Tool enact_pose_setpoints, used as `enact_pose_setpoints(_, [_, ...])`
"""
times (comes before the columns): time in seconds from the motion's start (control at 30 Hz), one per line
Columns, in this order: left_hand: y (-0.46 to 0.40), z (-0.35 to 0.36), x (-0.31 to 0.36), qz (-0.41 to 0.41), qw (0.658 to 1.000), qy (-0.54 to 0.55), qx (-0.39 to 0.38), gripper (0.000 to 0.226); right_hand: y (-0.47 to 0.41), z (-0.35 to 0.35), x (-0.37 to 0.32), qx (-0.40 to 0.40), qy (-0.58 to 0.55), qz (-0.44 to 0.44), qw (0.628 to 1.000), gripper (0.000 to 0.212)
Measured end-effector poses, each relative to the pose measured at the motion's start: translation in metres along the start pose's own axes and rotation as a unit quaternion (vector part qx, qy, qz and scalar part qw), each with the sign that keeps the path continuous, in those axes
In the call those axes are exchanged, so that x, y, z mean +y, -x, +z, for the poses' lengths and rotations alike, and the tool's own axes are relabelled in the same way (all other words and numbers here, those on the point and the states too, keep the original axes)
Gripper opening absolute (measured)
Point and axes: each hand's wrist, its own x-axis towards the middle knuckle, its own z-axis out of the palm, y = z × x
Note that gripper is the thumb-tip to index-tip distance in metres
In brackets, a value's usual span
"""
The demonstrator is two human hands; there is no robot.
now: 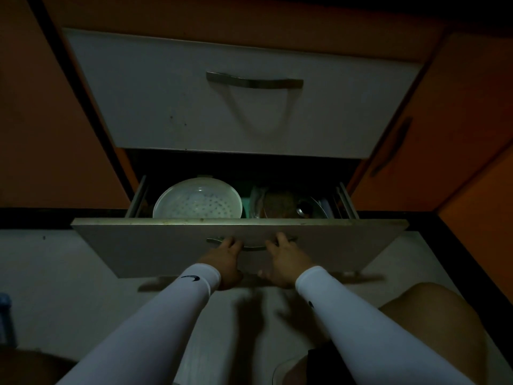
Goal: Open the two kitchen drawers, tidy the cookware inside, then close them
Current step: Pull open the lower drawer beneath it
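Note:
The lower drawer [155,245] is pulled partly out, its white front tilted toward me. My left hand [225,259] and my right hand [284,259] both grip its metal handle [251,247], one at each end. Inside lies a white perforated colander [198,201] on the left. A brownish bundle [277,202] and a glass lid with a metal knob [305,209] sit on the right. Above it, the upper drawer [166,107] is shut, and its curved handle [254,80] is free.
Orange cabinet doors flank the drawers at the left [41,120] and right [458,120]. A dark plinth [41,215] runs along the pale floor [69,273]. My bare knee [433,315] is at the lower right. The scene is dim.

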Motion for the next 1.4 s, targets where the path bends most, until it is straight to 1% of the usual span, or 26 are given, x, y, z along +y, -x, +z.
enact_pose_setpoints(0.53, [0.018,0.006,0.003,-0.006,1.0,0.015,-0.008,0.076,0.016,0.01,-0.003,-0.003,0.004,0.002,1.0,0.078])
enact_pose_setpoints(0.87, [0.032,0.009,0.01,-0.009,1.0,0.005,-0.016,0.07,0.032,0.012,-0.006,-0.011,0.004,-0.001,1.0,0.076])
enact_pose_setpoints(1.07, [0.044,0.011,0.012,-0.01,1.0,0.001,-0.021,0.068,0.043,0.016,-0.009,-0.02,0.015,-0.005,1.0,0.078])
enact_pose_setpoints(1.4, [0.058,0.01,0.017,0.007,1.0,-0.022,-0.021,0.063,0.053,0.022,-0.008,-0.03,0.031,-0.014,0.999,0.08])
